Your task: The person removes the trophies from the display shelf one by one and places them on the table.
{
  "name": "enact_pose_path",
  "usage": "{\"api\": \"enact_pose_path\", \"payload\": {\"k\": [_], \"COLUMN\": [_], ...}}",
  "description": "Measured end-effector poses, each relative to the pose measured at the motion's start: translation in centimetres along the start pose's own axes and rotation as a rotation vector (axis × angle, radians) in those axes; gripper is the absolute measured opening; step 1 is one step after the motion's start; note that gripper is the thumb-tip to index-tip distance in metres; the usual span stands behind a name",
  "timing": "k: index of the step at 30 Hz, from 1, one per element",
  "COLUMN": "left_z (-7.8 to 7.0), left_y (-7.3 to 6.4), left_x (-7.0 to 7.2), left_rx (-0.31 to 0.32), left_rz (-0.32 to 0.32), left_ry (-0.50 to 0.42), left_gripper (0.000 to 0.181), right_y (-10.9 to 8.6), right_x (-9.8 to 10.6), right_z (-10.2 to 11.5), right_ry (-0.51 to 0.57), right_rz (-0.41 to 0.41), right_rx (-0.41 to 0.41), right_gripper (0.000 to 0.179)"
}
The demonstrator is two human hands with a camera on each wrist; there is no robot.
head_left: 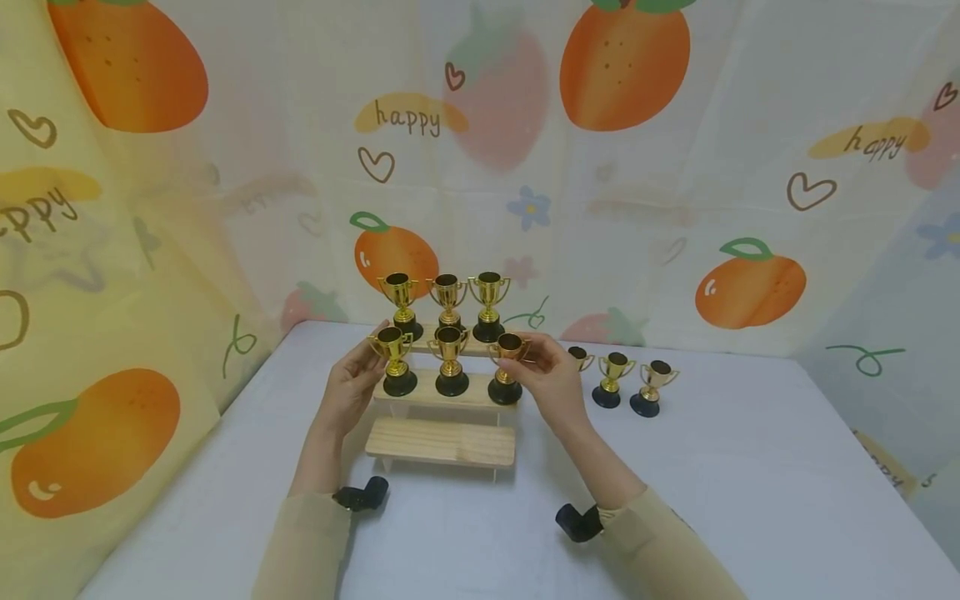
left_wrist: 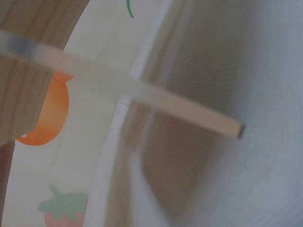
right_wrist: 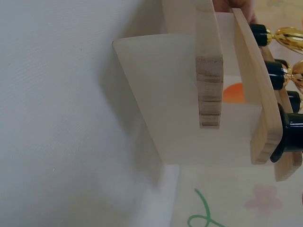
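Note:
A wooden three-step display stand [head_left: 438, 443] stands on the table. Three small gold trophies with black bases line its top step, and three more are on the middle step; the lowest step holds nothing. My right hand [head_left: 551, 379] pinches the cup of the rightmost middle-step trophy [head_left: 507, 392]; its black base [right_wrist: 291, 135] meets the plank's end in the right wrist view. At the stand's left end my left hand [head_left: 352, 387] grips the middle step, beside the left trophy [head_left: 393, 354]. The left wrist view shows wood [left_wrist: 28, 80] but little of the hand.
To the right of the stand, a group of gold trophies [head_left: 613, 379] stands on the white tablecloth [head_left: 720, 483], one partly behind my right hand. A fruit-printed curtain [head_left: 637, 192] hangs behind and at the sides. Clear supports [right_wrist: 165, 90] carry the steps.

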State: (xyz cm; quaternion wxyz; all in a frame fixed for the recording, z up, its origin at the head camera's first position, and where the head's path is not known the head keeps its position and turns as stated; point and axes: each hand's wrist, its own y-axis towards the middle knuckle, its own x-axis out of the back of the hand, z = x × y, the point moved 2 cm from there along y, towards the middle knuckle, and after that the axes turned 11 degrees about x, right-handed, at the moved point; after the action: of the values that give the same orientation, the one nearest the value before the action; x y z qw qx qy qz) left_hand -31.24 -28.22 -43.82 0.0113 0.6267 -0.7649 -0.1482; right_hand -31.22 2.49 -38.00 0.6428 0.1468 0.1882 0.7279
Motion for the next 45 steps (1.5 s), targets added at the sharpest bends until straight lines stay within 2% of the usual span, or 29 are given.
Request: {"api": "enact_pose_path", "payload": {"k": [6,15,25,34,45], "left_z": [-0.1,0.0,0.2,0.0,0.1], "left_y": [0.1,0.3,0.3,0.3,0.3], "left_x": [-0.1,-0.1,0.1,0.0,0.1], "left_rx": [-0.005,-0.005,0.010,0.006,0.005], "left_rz": [-0.004,0.003,-0.009,0.005,-0.006], "left_ry": [-0.008,-0.012,0.009,-0.001,-0.003], "left_gripper": [0.064,0.065,0.063,0.064,0.062], "right_y": [-0.2,-0.7,-0.9,-0.8,-1.2], "right_x": [1.1,3.0,4.5,5.8,6.9], "right_z": [0.0,-0.3,-0.5,-1.1,-2.1], "right_ry": [-0.029,-0.073,-0.044,-0.035,-0.078], "right_rz": [-0.019,-0.043,-0.095,-0.131,-0.139], "right_rx": [0.018,-0.013,-0.021,0.017,0.002], "right_gripper": [0.041,0.039,0.036,0.027,0.037]}}
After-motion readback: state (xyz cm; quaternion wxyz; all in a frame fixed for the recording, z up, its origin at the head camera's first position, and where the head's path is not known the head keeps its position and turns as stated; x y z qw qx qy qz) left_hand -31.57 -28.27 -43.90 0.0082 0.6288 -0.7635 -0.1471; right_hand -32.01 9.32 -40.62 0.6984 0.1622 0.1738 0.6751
